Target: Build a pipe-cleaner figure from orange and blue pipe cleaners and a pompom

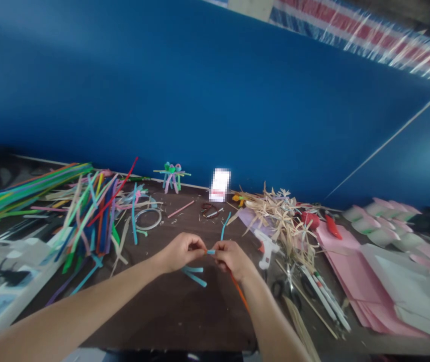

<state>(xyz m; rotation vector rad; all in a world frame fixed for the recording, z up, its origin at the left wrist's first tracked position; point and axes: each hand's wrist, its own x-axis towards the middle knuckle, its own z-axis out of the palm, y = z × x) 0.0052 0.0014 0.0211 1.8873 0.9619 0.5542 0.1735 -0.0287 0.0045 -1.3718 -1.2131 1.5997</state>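
Left hand point(185, 251) and right hand point(231, 258), fingers pinched nearly together, grip a short light-blue piece point(210, 252) between them, left of the white glue gun point(268, 245); an orange strip point(239, 291) trails beneath the right wrist, also left of the glue gun.

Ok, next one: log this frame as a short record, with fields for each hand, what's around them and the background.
Left hand: left hand, fingertips at one end of a short light blue piece
Right hand: right hand, fingertips at its other end
Near right wrist: orange strip
Left side: coloured strips, power strip
Right side: white glue gun, scissors, pink sheets
Background: blue wall
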